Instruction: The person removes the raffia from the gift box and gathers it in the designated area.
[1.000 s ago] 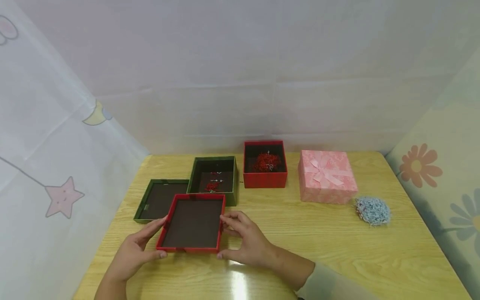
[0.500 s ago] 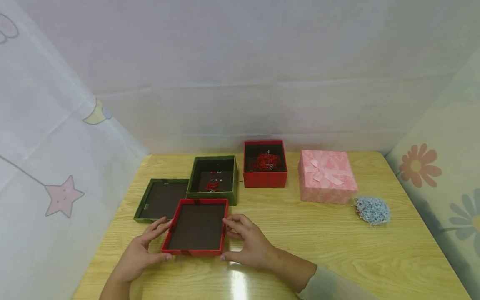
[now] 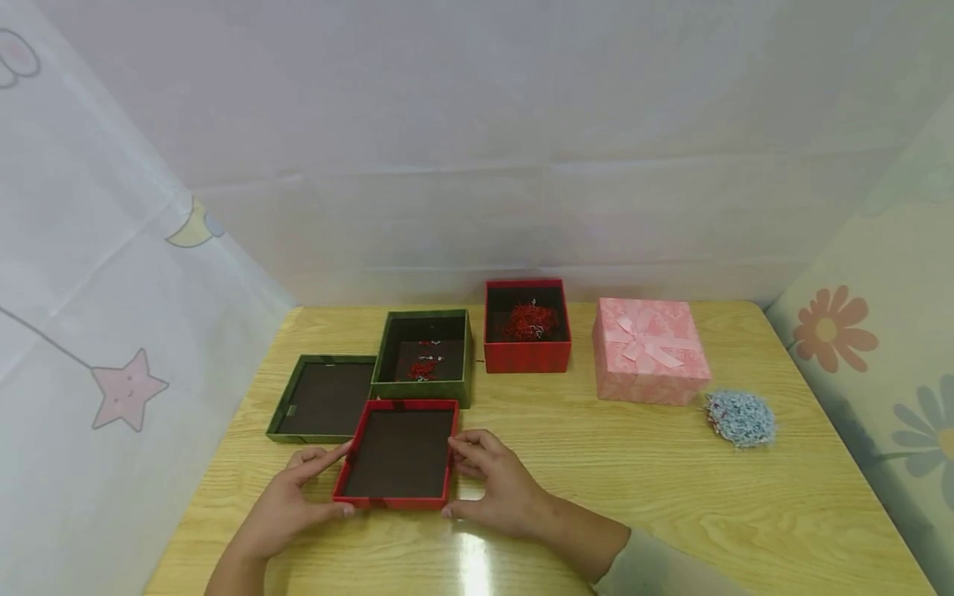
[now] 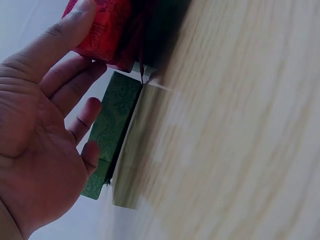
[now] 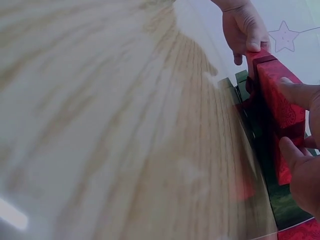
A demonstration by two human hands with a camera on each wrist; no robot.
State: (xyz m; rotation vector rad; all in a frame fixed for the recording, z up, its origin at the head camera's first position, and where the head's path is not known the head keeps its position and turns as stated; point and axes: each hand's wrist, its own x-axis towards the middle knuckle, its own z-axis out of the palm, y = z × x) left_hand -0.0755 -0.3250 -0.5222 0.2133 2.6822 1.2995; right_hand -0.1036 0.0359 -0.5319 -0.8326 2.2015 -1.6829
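Between my two hands is a red box lid (image 3: 402, 454), inside up, with a dark lining and a red patterned side. My left hand (image 3: 279, 509) holds its left edge by thumb and fingertips, the lower fingers spread free in the left wrist view. My right hand (image 3: 507, 488) pinches the opposite edge, thumb at the near corner. Seen from the right wrist, the lid is raised off the wood, with a dark red ribbon (image 5: 250, 95) under it. Just behind stands an uncovered green box (image 3: 421, 387) with small red and silvery bits inside; a green lid (image 3: 324, 397) lies inside-up beside it.
A red box (image 3: 527, 356) with red shredded filler (image 3: 531, 321) stands at the back. Right of it are a closed pink gift box (image 3: 652, 348) with a bow and a light blue shredded clump (image 3: 740, 419). Fabric walls enclose the wooden table (image 3: 633, 488).
Both hands have shifted the red lid slightly to the right and toward the near edge, away from the green box. The boxes and the blue clump stay where they were.
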